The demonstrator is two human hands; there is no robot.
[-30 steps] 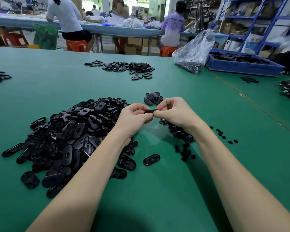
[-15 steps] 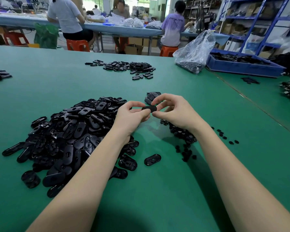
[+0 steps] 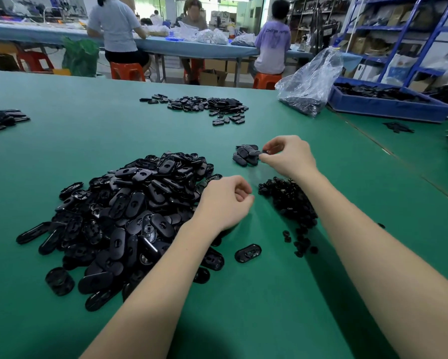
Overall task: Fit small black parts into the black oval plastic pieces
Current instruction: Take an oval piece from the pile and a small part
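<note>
Nearest, one lone black oval plastic piece (image 3: 248, 253) lies open side up on the green table mat (image 3: 256, 307), just off the big heap of black oval plastic pieces (image 3: 129, 216): one heap, far too many to count.

Left hand (image 3: 224, 203) sits at the heap's right edge, fingers loosely curled, holding nothing that I can see. Right of it, one strip-shaped pile of small black parts (image 3: 290, 203), uncountable, with a few strays at its near end.

Beyond, right hand (image 3: 286, 155) pinches a black oval piece (image 3: 256, 152) at the small stack of finished black ovals (image 3: 244, 155), roughly six or so.

Risks, as I judge them: a careless release could topple the stack, and the left hand's reach may drag heap pieces into the small parts, mixing the stock.

Far: one further scatter of black pieces (image 3: 204, 106), one clear plastic bag (image 3: 311, 84), one blue tray (image 3: 388, 104).
</note>
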